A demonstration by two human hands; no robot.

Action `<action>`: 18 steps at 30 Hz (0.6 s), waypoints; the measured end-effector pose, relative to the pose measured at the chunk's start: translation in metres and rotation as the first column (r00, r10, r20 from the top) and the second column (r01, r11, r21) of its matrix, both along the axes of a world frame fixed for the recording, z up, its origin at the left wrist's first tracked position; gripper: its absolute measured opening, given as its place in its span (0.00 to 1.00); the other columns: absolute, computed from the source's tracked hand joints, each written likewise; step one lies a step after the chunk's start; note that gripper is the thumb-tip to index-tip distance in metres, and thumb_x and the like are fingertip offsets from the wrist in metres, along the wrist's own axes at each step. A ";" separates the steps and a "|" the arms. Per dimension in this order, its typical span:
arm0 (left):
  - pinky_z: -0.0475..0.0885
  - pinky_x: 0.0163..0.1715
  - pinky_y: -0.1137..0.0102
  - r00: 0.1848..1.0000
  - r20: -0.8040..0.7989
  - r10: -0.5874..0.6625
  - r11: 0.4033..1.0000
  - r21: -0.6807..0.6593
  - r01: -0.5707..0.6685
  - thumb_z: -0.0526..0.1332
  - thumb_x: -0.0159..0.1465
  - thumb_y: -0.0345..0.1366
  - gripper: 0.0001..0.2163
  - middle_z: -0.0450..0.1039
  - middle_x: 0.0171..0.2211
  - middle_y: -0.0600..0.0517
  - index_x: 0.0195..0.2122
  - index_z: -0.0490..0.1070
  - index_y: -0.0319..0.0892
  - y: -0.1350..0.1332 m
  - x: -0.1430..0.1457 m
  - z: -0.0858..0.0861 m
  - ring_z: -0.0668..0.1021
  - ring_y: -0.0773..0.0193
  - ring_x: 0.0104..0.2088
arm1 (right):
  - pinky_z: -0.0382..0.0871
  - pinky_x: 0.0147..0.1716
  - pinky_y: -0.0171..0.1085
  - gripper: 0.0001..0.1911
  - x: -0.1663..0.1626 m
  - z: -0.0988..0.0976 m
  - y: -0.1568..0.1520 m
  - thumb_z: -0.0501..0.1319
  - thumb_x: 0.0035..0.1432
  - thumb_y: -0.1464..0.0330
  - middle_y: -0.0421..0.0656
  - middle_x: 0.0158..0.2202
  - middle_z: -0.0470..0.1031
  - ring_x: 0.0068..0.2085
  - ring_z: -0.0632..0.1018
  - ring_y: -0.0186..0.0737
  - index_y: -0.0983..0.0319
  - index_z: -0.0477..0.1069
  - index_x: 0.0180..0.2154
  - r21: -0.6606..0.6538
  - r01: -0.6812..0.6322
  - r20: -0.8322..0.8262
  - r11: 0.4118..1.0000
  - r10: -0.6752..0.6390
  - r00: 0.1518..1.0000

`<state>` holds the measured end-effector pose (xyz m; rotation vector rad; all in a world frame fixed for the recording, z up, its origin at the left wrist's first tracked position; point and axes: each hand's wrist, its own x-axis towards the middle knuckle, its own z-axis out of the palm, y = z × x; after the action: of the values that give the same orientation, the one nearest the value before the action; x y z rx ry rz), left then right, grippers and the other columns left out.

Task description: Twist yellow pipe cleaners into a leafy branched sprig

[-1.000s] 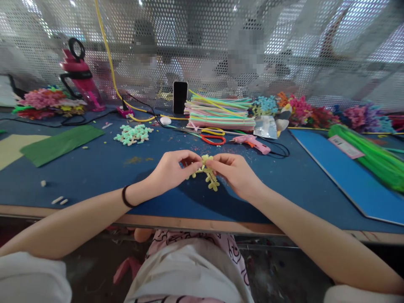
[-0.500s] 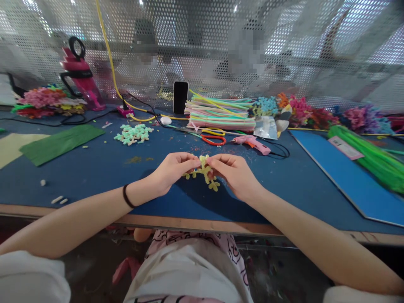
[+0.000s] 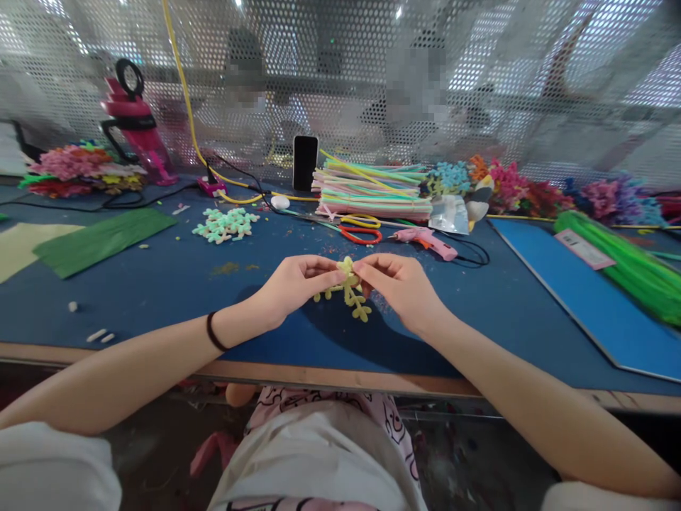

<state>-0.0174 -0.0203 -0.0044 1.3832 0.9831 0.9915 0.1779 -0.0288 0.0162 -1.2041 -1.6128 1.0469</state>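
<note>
A yellow pipe-cleaner sprig [image 3: 349, 293] with small looped petals is held above the near part of the blue table. My left hand [image 3: 298, 286] pinches it from the left between thumb and fingers, close to its top loops. From the other side my right hand [image 3: 396, 287] grips the same top part, thumb and forefinger closed at its edge. The lower branches hang below the fingertips, one ending in a flower shape. Some of the sprig's left side is partly hidden behind my left fingers.
Beyond my hands lie scissors [image 3: 360, 234], a pink glue gun [image 3: 425, 243] and a stack of pastel pipe cleaners [image 3: 372, 188]. A mint snowflake-like pile [image 3: 225, 224] and green sheet [image 3: 105, 243] are left. On the right are a blue board [image 3: 579, 298] and green pipe cleaners [image 3: 620, 266].
My right fingertips have shifted slightly right along the top of the yellow sprig, and its top loops show a little more. Both hands keep their hold.
</note>
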 end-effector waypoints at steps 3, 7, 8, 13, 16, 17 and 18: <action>0.68 0.34 0.72 1.000 -0.006 -0.014 1.000 -0.022 0.014 0.71 0.53 0.46 0.15 0.79 0.33 0.50 0.35 0.80 0.40 -0.001 0.001 0.000 0.75 0.67 0.31 | 0.62 0.26 0.35 0.14 -0.001 0.000 0.000 0.66 0.55 0.57 0.39 0.21 0.71 0.24 0.70 0.34 0.62 0.76 0.30 -0.010 0.040 -0.049 0.999 -0.041 0.998; 0.65 0.30 0.72 0.999 -0.019 0.036 0.999 -0.005 -0.036 0.71 0.53 0.48 0.15 0.77 0.29 0.51 0.32 0.79 0.40 -0.002 0.001 0.000 0.72 0.68 0.28 | 0.63 0.28 0.36 0.16 -0.003 0.001 -0.002 0.68 0.53 0.56 0.40 0.24 0.74 0.25 0.70 0.33 0.63 0.78 0.34 -0.054 0.002 -0.098 0.999 -0.008 0.995; 0.64 0.29 0.72 0.999 -0.021 0.045 0.999 -0.001 -0.045 0.71 0.53 0.48 0.16 0.77 0.29 0.52 0.32 0.79 0.39 -0.002 0.001 0.000 0.71 0.68 0.27 | 0.64 0.28 0.36 0.16 -0.004 0.001 -0.003 0.68 0.52 0.56 0.40 0.25 0.75 0.25 0.70 0.33 0.63 0.78 0.35 -0.066 -0.024 -0.095 0.998 0.017 0.995; 0.63 0.29 0.73 0.999 0.013 0.034 0.999 -0.029 -0.034 0.70 0.54 0.47 0.15 0.75 0.29 0.53 0.34 0.78 0.39 -0.003 0.001 0.003 0.70 0.70 0.27 | 0.62 0.26 0.34 0.15 -0.005 -0.004 -0.004 0.66 0.53 0.57 0.40 0.23 0.72 0.25 0.70 0.33 0.64 0.77 0.30 -0.070 -0.075 -0.015 0.995 0.074 0.997; 0.65 0.30 0.73 0.998 0.044 0.053 0.998 -0.043 -0.051 0.70 0.55 0.46 0.16 0.76 0.32 0.52 0.39 0.78 0.40 -0.003 0.001 0.005 0.71 0.71 0.28 | 0.61 0.25 0.33 0.15 -0.005 -0.006 -0.003 0.66 0.53 0.58 0.40 0.23 0.72 0.25 0.69 0.32 0.65 0.76 0.29 -0.074 -0.076 0.032 0.994 0.078 0.996; 0.66 0.31 0.73 0.997 0.049 0.061 0.998 -0.036 -0.059 0.70 0.54 0.46 0.16 0.77 0.33 0.52 0.40 0.78 0.41 -0.003 0.001 0.005 0.72 0.70 0.28 | 0.61 0.24 0.33 0.15 -0.004 -0.006 -0.003 0.67 0.53 0.58 0.40 0.23 0.72 0.25 0.69 0.32 0.65 0.75 0.29 -0.081 -0.095 0.052 0.992 0.099 0.994; 0.67 0.32 0.73 0.996 0.051 0.067 0.998 -0.024 -0.066 0.70 0.54 0.46 0.17 0.77 0.34 0.52 0.40 0.78 0.41 -0.002 0.001 0.005 0.72 0.70 0.29 | 0.61 0.24 0.33 0.15 -0.003 -0.006 -0.003 0.67 0.52 0.58 0.40 0.23 0.72 0.24 0.69 0.32 0.65 0.75 0.28 -0.087 -0.119 0.073 0.989 0.126 0.989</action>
<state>-0.0164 -0.0224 0.0008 1.3073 1.0043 1.0574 0.1745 -0.0316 0.0098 -1.2270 -1.7374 1.1665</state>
